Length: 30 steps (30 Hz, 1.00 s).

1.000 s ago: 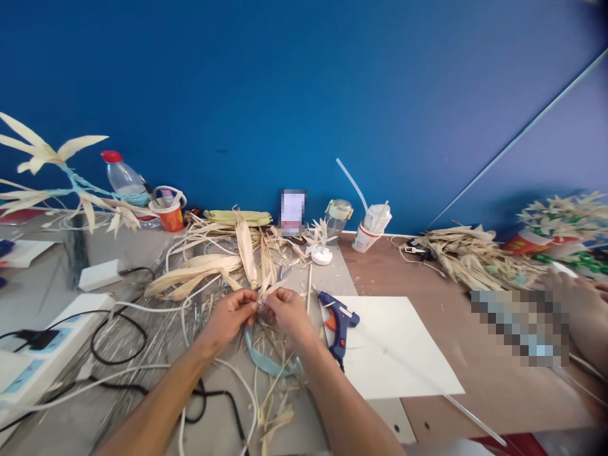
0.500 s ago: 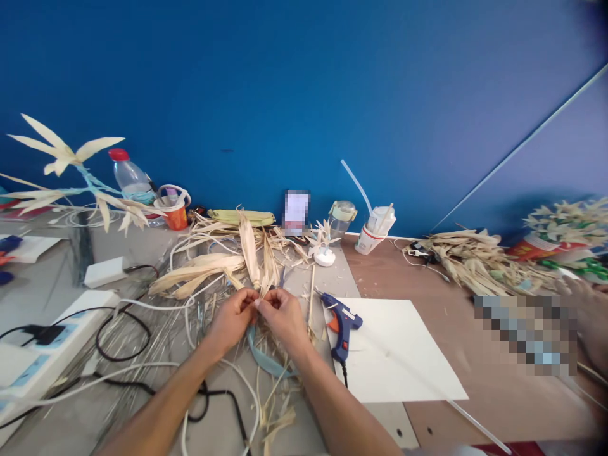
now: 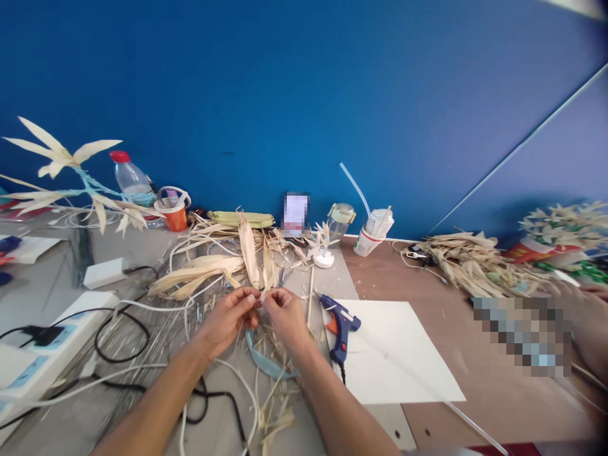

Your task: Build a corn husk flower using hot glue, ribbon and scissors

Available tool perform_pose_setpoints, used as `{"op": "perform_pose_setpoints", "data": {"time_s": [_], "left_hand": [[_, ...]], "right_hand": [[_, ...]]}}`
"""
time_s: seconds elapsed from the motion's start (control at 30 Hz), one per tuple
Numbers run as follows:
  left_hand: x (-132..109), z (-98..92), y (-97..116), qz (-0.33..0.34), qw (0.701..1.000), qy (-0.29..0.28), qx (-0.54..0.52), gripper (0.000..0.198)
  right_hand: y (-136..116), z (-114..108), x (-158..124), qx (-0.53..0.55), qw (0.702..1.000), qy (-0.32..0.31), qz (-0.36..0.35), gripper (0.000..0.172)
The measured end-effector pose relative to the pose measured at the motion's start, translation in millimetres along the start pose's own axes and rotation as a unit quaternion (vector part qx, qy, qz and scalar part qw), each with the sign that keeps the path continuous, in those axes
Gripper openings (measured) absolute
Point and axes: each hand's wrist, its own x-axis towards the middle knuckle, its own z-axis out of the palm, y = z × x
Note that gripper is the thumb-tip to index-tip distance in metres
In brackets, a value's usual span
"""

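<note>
My left hand (image 3: 231,315) and my right hand (image 3: 284,315) meet over the grey table, fingertips pinched together on a small piece of dried husk (image 3: 263,295). Both hands are closed on it. Long pale husk leaves (image 3: 249,250) lie just beyond my fingers. A light blue ribbon (image 3: 264,361) curls on the table under my right wrist. A blue glue gun (image 3: 341,326) lies just right of my right hand.
A white sheet (image 3: 396,351) lies right of the glue gun. Black and white cables (image 3: 118,342) and a power strip (image 3: 38,354) sit at the left. Bottle (image 3: 129,179), orange cup (image 3: 174,215), jar (image 3: 340,217) and paper cup (image 3: 371,233) line the blue wall. Another person's hand (image 3: 586,323) and a husk heap (image 3: 475,263) are at right.
My fingertips have shifted slightly on the husk piece, the hands a little apart again. The view has barely moved.
</note>
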Motion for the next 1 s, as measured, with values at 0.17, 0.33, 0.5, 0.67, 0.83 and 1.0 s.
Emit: {"op": "perform_pose_setpoints", "data": {"time_s": [0.17, 0.33, 0.5, 0.67, 0.83, 1.0], "left_hand": [[1.5, 0.8, -3.2, 0.004, 1.0, 0.01, 0.017, 0.027], [5.4, -3.6, -6.8, 0.0, 1.0, 0.015, 0.004, 0.025], [6.8, -4.2, -5.5, -0.033, 0.999, 0.007, -0.04, 0.024], [5.7, -2.0, -4.2, -0.026, 0.998, 0.028, -0.046, 0.026], [5.4, -3.9, -5.7, -0.029, 0.996, 0.024, -0.074, 0.025], [7.4, -4.8, -8.2, -0.034, 0.994, 0.025, -0.104, 0.026]], "right_hand": [[1.7, 0.5, 1.2, 0.005, 1.0, 0.009, 0.001, 0.013], [6.9, 1.9, 2.9, -0.017, 1.0, 0.015, -0.012, 0.011], [11.2, 4.1, 2.7, -0.02, 0.999, 0.012, -0.025, 0.009], [13.9, 5.2, 2.8, 0.023, 1.0, -0.003, -0.011, 0.011], [14.7, 4.6, 3.6, 0.102, 0.994, -0.017, 0.023, 0.012], [13.1, 5.7, 3.7, 0.141, 0.989, -0.025, 0.043, 0.012]]}}
